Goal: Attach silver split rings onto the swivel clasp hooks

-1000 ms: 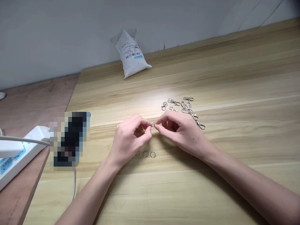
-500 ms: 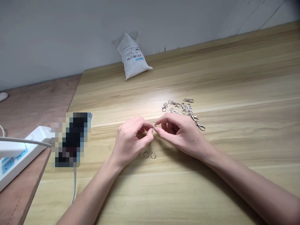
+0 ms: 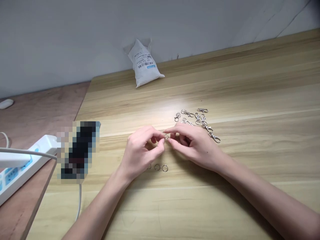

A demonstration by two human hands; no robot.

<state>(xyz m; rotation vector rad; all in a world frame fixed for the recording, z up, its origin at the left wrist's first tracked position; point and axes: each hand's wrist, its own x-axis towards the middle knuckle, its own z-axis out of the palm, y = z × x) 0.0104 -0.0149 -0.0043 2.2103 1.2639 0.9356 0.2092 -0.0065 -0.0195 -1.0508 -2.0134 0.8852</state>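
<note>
Right hand (image 3: 193, 141) has thumb and forefinger wider apart now; whether they grip, can't tell. Left hand (image 3: 140, 146) pinches small metal piece (image 3: 166, 137) between both hands, probably steadying it. Rings (image 3: 157, 164) lined up below, likely for reach; clasps (image 3: 197, 117) farther right.

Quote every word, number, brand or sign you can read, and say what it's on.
Nothing is clear enough to quote.
White plastic bag: small dark print, too blurred to read.
Black barcode on it: characters above, too small.
Blue rectangular strip on it: pale lettering, too blurred.
</note>
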